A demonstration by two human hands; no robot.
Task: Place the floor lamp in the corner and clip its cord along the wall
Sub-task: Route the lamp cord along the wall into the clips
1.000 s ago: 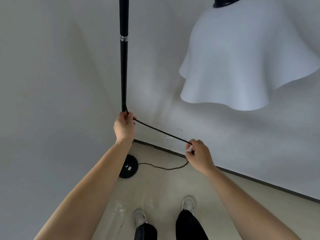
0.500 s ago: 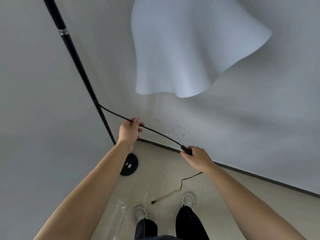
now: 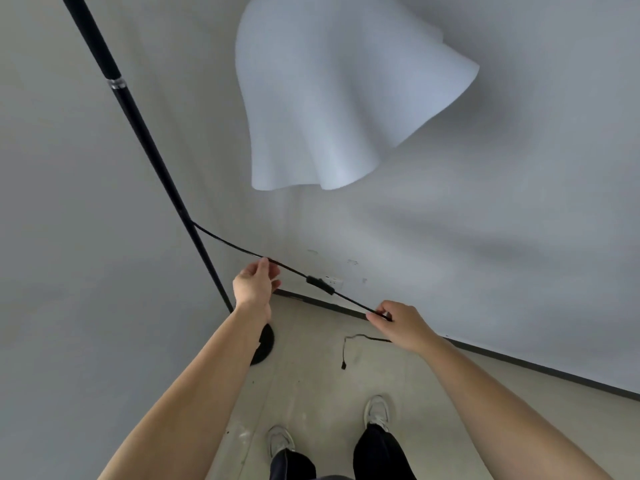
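Observation:
The floor lamp's black pole [image 3: 145, 140] slants down into the room corner to its round black base [image 3: 265, 344], partly hidden by my left forearm. Its white wavy shade [image 3: 332, 98] hangs above the hands. A black cord [image 3: 225, 241] leaves the pole and runs taut to the right. My left hand [image 3: 254, 287] pinches the cord by the fingertips. Past an inline switch [image 3: 320, 285], my right hand [image 3: 398, 323] grips the cord. The cord's loose tail [image 3: 346, 351] hangs below the right hand and ends in a small plug just above the floor.
Two grey walls meet in the corner behind the pole. A white wall socket [image 3: 334, 281] sits low on the right wall above a dark baseboard [image 3: 519, 365]. My two feet in pale shoes [image 3: 377, 412] stand on the beige floor.
My right hand has slid further along the cord, uncovering the inline switch between the hands. The cord's tail has lifted off the floor. The view has shifted, with the shade now further right.

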